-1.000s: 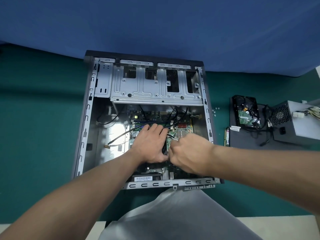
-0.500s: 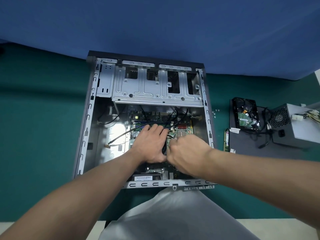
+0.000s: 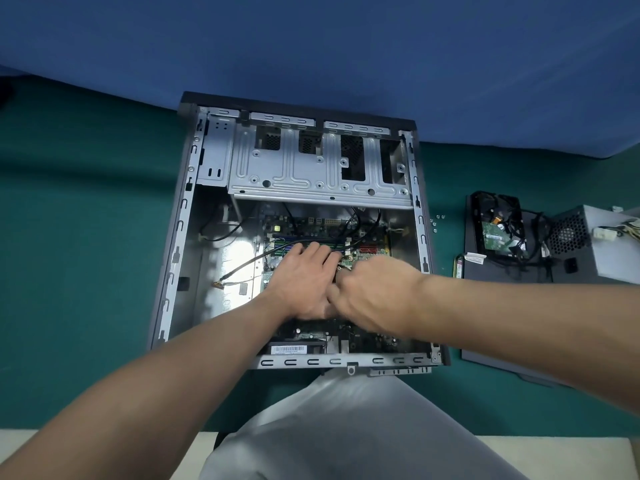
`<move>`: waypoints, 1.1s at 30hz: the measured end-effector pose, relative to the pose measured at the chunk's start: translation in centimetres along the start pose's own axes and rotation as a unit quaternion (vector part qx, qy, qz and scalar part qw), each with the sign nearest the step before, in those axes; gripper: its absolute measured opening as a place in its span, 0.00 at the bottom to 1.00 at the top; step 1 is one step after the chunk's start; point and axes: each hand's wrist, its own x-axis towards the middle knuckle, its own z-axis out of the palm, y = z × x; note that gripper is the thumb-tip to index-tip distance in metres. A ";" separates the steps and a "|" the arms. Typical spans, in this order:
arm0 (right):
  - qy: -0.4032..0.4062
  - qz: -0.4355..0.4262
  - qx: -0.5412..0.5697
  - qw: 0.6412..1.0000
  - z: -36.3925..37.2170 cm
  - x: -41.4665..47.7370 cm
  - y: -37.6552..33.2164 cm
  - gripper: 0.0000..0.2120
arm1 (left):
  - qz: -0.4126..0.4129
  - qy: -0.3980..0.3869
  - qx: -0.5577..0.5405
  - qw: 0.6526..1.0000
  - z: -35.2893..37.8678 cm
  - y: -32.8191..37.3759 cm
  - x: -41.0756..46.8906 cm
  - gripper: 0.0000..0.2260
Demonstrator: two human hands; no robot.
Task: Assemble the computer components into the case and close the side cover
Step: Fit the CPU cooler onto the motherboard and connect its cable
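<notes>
One grey case (image 3: 180, 237) lies open-topped, green motherboard (image 3: 311, 225) showing inside.

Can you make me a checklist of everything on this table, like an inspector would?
Surface: green table cover, open case lying on it.
Job's things: motherboard inside the case; hard drive and power supply on a dark panel.
Clutter: small screws beside the case.
Hands: left hand flat over the motherboard; right hand curled, blurred, grip hidden.
Cables: black cable loose in the case; yellow wires on the power supply.
Surroundings: blue cloth behind.
</notes>
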 end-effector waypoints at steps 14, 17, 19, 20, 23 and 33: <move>-0.038 0.076 0.017 0.996 -1.1 0.3 -2.4 0.14 | -0.002 0.003 -0.025 1.000 -0.1 -0.1 0.0 0.32; -0.014 -0.017 -0.050 0.998 0.1 0.0 -1.7 0.13 | -0.005 -0.003 -0.016 1.000 -0.2 -0.1 -0.1 0.35; 0.010 -0.039 -0.030 0.999 0.6 0.1 -0.4 0.13 | -0.001 0.001 -0.007 1.000 -0.2 -0.1 -0.1 0.35; 0.012 -0.025 0.010 1.000 0.7 0.0 0.1 0.12 | 0.002 0.001 -0.001 1.000 -0.1 0.0 -0.1 0.35; -0.008 0.149 0.235 0.960 1.5 0.2 0.9 0.07 | -0.002 0.004 0.012 1.000 0.2 0.1 0.0 0.40; -0.017 0.093 0.112 0.989 0.7 -0.9 -0.7 0.12 | -0.001 0.001 0.011 1.000 0.3 0.0 -0.1 0.39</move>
